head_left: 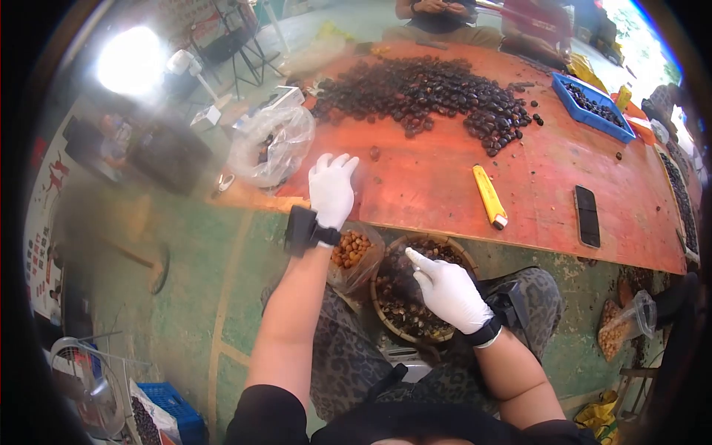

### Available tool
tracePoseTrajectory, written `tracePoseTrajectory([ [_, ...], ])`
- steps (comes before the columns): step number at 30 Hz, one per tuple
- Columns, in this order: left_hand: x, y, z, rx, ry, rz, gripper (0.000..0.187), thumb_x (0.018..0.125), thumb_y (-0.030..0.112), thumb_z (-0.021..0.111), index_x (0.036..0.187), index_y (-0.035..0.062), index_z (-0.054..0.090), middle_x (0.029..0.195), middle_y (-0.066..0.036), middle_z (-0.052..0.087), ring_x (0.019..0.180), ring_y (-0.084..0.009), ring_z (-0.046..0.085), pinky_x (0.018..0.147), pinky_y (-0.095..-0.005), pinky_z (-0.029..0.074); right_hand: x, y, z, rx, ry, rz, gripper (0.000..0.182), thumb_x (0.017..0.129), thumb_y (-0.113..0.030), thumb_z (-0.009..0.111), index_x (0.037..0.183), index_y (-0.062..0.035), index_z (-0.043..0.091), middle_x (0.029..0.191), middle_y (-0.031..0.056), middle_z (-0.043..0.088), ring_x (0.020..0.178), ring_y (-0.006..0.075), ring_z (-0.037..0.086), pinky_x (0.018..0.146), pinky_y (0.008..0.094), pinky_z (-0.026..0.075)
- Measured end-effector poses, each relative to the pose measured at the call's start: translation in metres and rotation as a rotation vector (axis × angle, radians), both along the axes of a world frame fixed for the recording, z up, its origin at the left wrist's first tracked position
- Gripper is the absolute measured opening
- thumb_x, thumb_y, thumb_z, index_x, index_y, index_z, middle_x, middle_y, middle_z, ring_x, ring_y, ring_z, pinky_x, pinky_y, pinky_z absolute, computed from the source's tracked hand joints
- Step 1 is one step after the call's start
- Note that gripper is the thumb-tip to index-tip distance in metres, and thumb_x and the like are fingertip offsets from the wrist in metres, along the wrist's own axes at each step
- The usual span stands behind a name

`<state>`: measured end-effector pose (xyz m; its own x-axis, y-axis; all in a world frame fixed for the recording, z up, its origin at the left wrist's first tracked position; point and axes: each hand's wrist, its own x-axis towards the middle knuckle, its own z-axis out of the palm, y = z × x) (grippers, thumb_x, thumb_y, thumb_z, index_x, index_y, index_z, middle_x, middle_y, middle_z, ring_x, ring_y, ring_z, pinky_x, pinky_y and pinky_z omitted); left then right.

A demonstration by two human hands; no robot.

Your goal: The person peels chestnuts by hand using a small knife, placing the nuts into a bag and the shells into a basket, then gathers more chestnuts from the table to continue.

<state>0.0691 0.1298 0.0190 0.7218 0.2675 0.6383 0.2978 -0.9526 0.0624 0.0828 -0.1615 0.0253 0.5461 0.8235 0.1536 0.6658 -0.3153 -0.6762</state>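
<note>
My left hand (pixel 332 189), in a white glove, is over the near left edge of the orange table (pixel 423 178), its fingers apart and nothing visible in them. My right hand (pixel 451 291), also gloved, is above a round basket (pixel 380 305) of dark shells, index finger stretched toward the left; whether anything small is at the fingertips cannot be made out. Between the hands sits a clear bag of orange-brown nuts (pixel 351 250). A pile of dark nuts (pixel 437 93) covers the far part of the table. One brown nut (pixel 374 153) lies right of my left hand.
On the table are a yellow cutter (pixel 489 196), a phone (pixel 587 216), a plastic bag (pixel 276 144) and a blue tray (pixel 593 111) of dark nuts. People (pixel 443 21) sit beyond the far edge. A bag of nuts (pixel 614 330) stands at lower right.
</note>
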Motion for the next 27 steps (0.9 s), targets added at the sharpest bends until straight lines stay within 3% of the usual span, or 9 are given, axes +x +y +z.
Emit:
tracePoseTrajectory([
  [3,0.016,0.019,-0.012,0.139,0.134,-0.002,0.03,0.084,0.014,0.057,0.107,0.0207,0.075,0.106,-0.001,0.071,0.113,-0.025,0.057,0.096,-0.0442,0.036,0.002,0.002,-0.015,0.155,0.02,-0.02,0.038,0.092,-0.011,0.058,0.129,-0.005,0.059,0.089,0.0223,0.067,0.084,0.0407,0.065,0.076,0.0478,0.053],
  [6,0.017,0.014,-0.003,0.036,0.324,0.075,0.025,0.083,0.015,0.058,0.1,0.0197,0.075,0.096,0.0,0.07,0.109,-0.0212,0.059,0.096,-0.0447,0.034,0.005,-0.001,-0.009,0.096,-0.012,-0.013,0.042,0.092,-0.011,0.057,0.134,-0.0048,0.055,0.092,0.022,0.067,0.087,0.0412,0.065,0.078,0.0472,0.053],
  [7,0.013,0.007,-0.001,0.018,0.259,0.053,0.02,0.081,0.009,0.063,0.098,0.0145,0.073,0.095,-0.003,0.066,0.103,-0.0222,0.061,0.093,-0.0431,0.04,0.005,-0.001,-0.006,0.127,0.012,-0.028,0.043,0.093,-0.01,0.057,0.135,-0.0049,0.053,0.094,0.022,0.067,0.087,0.041,0.065,0.078,0.0465,0.053],
  [11,-0.011,-0.037,0.02,-0.717,-0.098,-0.312,0.021,0.078,-0.001,0.07,0.098,0.0022,0.069,0.102,-0.011,0.065,0.098,-0.0287,0.063,0.088,-0.0368,0.05,0.002,0.002,0.0,0.264,0.252,-0.054,0.047,0.095,-0.007,0.058,0.14,-0.0055,0.048,0.099,0.02,0.067,0.086,0.0371,0.066,0.078,0.0412,0.054],
  [12,-0.02,-0.055,0.027,-0.951,-0.121,-0.342,0.023,0.08,-0.003,0.07,0.102,0.0001,0.067,0.102,-0.008,0.066,0.094,-0.0203,0.064,0.085,-0.033,0.052,0.001,0.002,0.002,0.301,0.348,-0.056,0.048,0.095,-0.007,0.058,0.142,-0.0057,0.046,0.099,0.0189,0.067,0.084,0.0353,0.067,0.078,0.0392,0.054],
  [16,-0.057,-0.105,0.032,-1.743,-0.278,-0.701,0.034,0.081,-0.011,0.07,0.111,0.0005,0.061,0.098,-0.005,0.065,0.089,-0.0113,0.063,0.078,-0.0244,0.053,-0.004,0.001,0.019,0.382,0.528,-0.018,0.053,0.095,0.0,0.058,0.146,-0.0059,0.044,0.1,0.0141,0.067,0.08,0.0252,0.065,0.077,0.0322,0.052],
  [17,-0.062,-0.111,0.026,-1.659,-0.273,-0.709,0.034,0.079,-0.01,0.073,0.108,0.0019,0.06,0.099,-0.002,0.065,0.092,-0.0118,0.063,0.082,-0.0258,0.052,-0.006,0.0,0.023,0.401,0.582,-0.003,0.054,0.095,0.001,0.058,0.147,-0.006,0.043,0.1,0.0131,0.067,0.081,0.0235,0.064,0.078,0.0312,0.052],
  [18,-0.066,-0.116,0.021,-1.68,-0.273,-0.689,0.032,0.082,-0.011,0.07,0.111,0.0008,0.059,0.096,-0.006,0.067,0.085,-0.0134,0.065,0.075,-0.0261,0.054,-0.007,0.0,0.025,0.42,0.635,0.012,0.055,0.095,0.002,0.057,0.147,-0.0061,0.043,0.1,0.0122,0.067,0.081,0.0217,0.063,0.078,0.0302,0.052],
  [27,-0.071,-0.126,0.008,-1.731,-0.273,-0.78,0.031,0.085,-0.008,0.069,0.113,0.0009,0.06,0.1,-0.009,0.067,0.085,-0.0147,0.066,0.077,-0.0279,0.055,-0.01,0.004,0.018,0.444,0.373,0.009,0.049,0.093,0.003,0.058,0.141,-0.0054,0.053,0.097,0.0132,0.066,0.087,0.0214,0.065,0.081,0.0329,0.053],
])
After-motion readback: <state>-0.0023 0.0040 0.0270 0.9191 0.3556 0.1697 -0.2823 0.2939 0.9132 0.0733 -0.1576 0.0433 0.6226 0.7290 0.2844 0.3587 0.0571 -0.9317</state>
